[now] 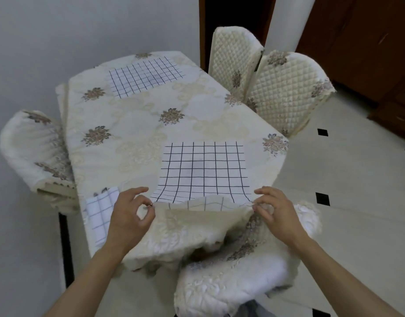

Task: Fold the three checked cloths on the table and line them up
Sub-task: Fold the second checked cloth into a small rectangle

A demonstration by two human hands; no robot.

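Three white cloths with dark checks are on the table. The near cloth (203,170) lies spread near the front edge, its front hem lifted a little. My left hand (130,213) pinches its front left corner and my right hand (274,209) pinches its front right corner; some of the cream tablecloth seems lifted with that hem. A second cloth (101,213) lies at the front left, partly hidden behind my left hand. The far cloth (146,76) lies flat at the back of the table.
The table wears a cream floral tablecloth (133,124). Padded chairs stand around it: one at the left (32,152), two at the back right (286,92), and one just in front of me (238,280). A tiled floor (357,179) lies to the right.
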